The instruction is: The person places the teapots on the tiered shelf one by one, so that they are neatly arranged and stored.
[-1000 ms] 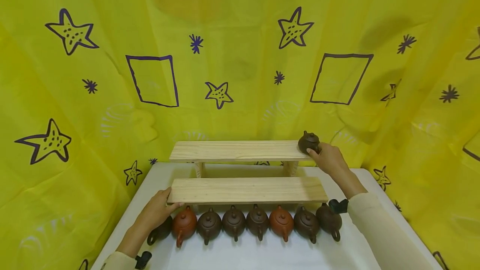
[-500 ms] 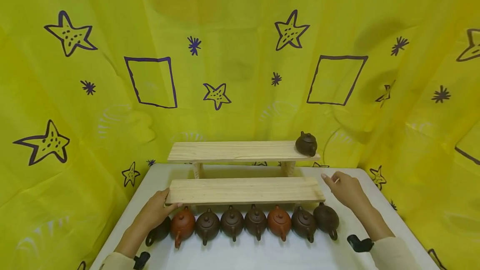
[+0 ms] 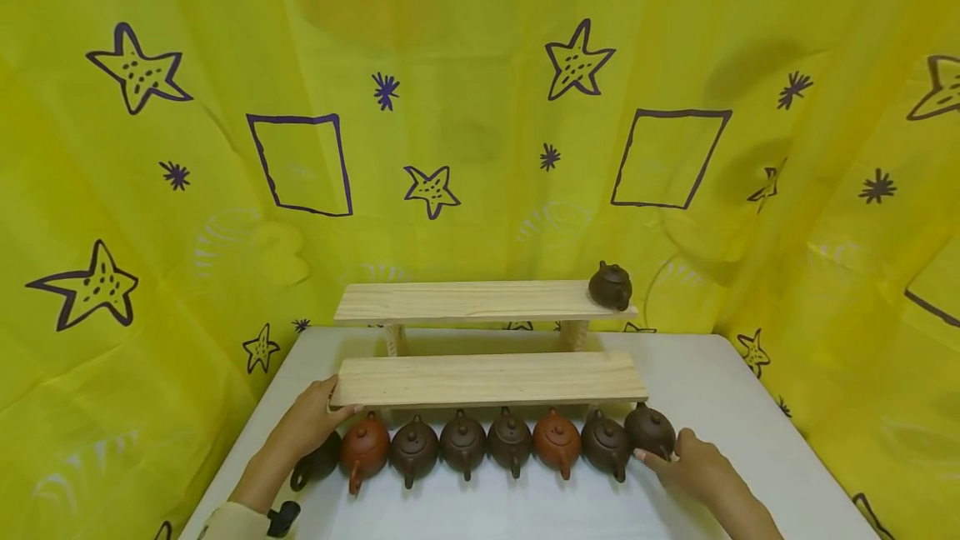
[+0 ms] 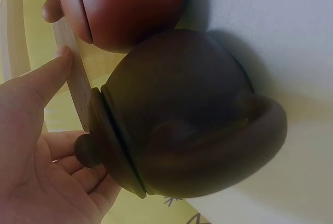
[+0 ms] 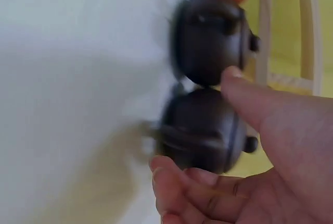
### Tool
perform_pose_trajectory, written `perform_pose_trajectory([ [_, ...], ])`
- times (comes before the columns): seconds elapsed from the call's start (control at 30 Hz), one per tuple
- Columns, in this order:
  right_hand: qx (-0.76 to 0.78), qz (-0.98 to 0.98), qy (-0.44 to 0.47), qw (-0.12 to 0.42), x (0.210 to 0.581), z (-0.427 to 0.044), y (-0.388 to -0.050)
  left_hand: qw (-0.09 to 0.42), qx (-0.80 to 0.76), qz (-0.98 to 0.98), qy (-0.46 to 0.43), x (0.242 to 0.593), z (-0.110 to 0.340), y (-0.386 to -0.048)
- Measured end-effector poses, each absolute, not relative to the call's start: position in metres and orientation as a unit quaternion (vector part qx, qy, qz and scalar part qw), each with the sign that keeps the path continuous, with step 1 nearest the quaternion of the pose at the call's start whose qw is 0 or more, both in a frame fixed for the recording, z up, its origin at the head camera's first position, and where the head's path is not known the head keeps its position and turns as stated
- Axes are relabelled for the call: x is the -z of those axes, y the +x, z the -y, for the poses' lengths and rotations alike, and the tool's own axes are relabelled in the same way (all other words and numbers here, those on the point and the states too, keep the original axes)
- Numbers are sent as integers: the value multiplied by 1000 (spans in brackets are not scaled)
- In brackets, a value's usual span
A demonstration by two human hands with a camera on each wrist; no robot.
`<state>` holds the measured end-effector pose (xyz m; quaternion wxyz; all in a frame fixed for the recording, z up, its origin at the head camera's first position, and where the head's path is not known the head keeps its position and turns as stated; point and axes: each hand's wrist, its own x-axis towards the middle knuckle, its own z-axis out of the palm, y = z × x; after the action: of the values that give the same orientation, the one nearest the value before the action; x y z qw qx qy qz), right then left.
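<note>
My left hand (image 3: 306, 425) grips the left end of the lower wooden shelf (image 3: 487, 379), thumb along its front edge. In the left wrist view a dark brown teapot (image 4: 177, 104) sits right beside that hand, its handle toward the camera. My right hand (image 3: 701, 473) is at the rightmost dark teapot (image 3: 651, 430) of the front row, thumb and fingers parted on either side of it. The right wrist view is blurred there, and no firm hold shows. Another dark teapot (image 3: 611, 286) stands upright at the right end of the upper shelf (image 3: 465, 301).
Along the lower shelf's front, several more teapots stand in a row on the white tabletop (image 3: 525, 515), including a left reddish teapot (image 3: 365, 448) and a right reddish teapot (image 3: 557, 444). A yellow curtain (image 3: 480, 248) with drawn stars hangs behind and at the sides.
My right hand has let go of the teapot on the upper shelf and come down toward me to the rightmost front teapot. My left hand stays on the lower shelf.
</note>
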<state>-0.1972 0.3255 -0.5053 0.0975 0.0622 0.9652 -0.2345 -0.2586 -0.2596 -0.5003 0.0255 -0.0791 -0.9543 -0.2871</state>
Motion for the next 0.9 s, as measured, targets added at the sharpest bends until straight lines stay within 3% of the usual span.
perform_pose_trajectory([
  [0.4, 240, -967, 72, 49, 532, -317, -185, 20, 288, 955, -71, 499, 256, -259],
  [0.9, 215, -976, 37, -6, 534, -314, -186, 26, 289, 953, -84, 500, 259, -257],
])
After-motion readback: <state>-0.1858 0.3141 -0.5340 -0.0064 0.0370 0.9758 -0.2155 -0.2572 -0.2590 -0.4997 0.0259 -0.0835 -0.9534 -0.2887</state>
